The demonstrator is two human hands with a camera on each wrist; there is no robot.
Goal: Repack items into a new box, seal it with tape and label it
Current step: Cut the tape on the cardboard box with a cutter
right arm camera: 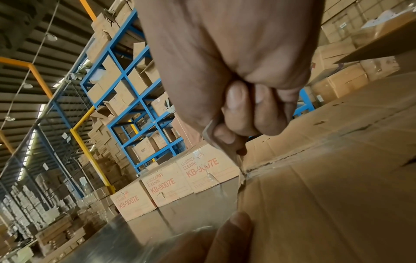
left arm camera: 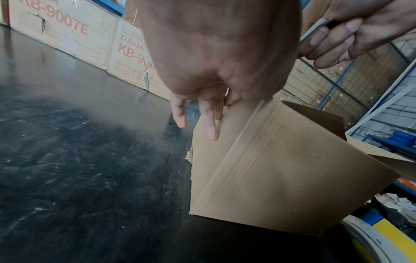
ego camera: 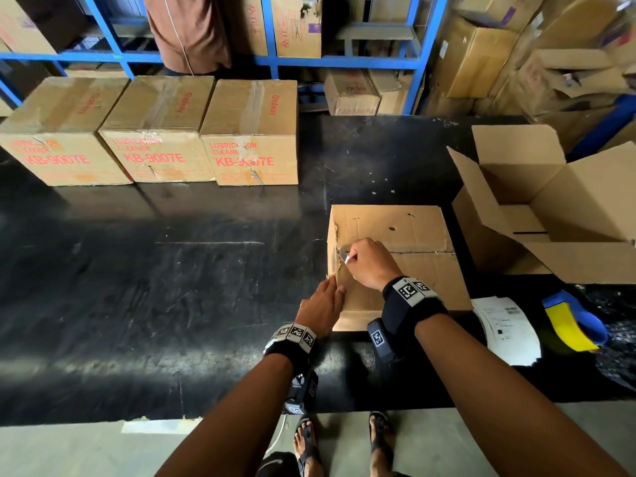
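- A closed, worn cardboard box (ego camera: 406, 263) sits on the dark tabletop (ego camera: 172, 270), directly in front of the person.
- The right hand (ego camera: 370, 263) is over the box's top near its left edge, fingers (right arm camera: 234, 99) curled tight around a thin grey blade (right arm camera: 227, 151), seemingly a cutter.
- In the right wrist view, the blade's tip meets the left end of the centre seam (ego camera: 423, 251), where the two top flaps join.
- That seam runs left to right across the lid, so it stretches away from the blade toward the person's right; a cut would likely travel that way.
- The left hand (ego camera: 321, 306) rests at the box's near-left corner, fingers (left arm camera: 210, 122) straight and pressed against the cardboard, gripping nothing. It is the steadying hand and lies outside the seam line.
- An empty new box (ego camera: 537, 208), flaps open, stands just to the right of the worn one.
- Paper labels (ego camera: 509, 328) and a blue-and-yellow tape dispenser (ego camera: 571, 321) lie near the right forearm.
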